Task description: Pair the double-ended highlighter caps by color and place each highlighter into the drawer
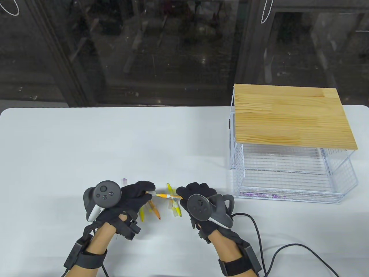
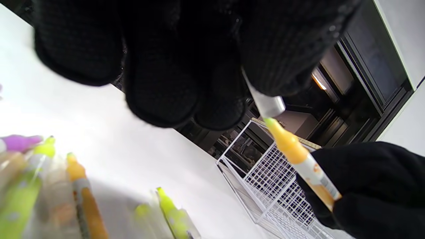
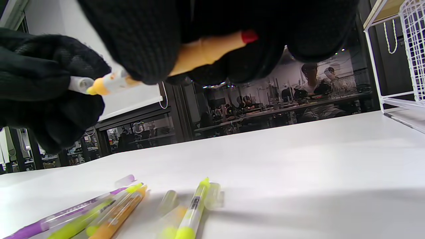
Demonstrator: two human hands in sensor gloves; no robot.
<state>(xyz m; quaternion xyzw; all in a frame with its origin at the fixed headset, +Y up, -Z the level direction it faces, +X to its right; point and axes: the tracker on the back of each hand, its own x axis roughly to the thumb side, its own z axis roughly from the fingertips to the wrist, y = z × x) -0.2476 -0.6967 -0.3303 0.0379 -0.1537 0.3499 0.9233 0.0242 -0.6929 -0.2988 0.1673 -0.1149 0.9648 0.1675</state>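
Table view shows the left hand pinching a small clear cap at the orange tip of the highlighter, which the right hand grips by its barrel, the pen spanning the gap between the two hands just above the bench. Left of the held highlighter, a purple pen end peeks out beyond the left hand; below it, loose yellow and orange pens lie scattered on the bench. Right of it, well apart, stands the wire drawer under a wooden top, pulled out, with purple pens already lying inside. The highlighter looks light, stiff and smooth plastic, likely slippery under knit gloves, so the barrel's middle seems the best hold, with the fingers kept off the soft felt tip. The cap is tiny and translucent, easy to drop or misjudge by colour; pinching it by its sides and pushing straight along the pen's axis should seat it.
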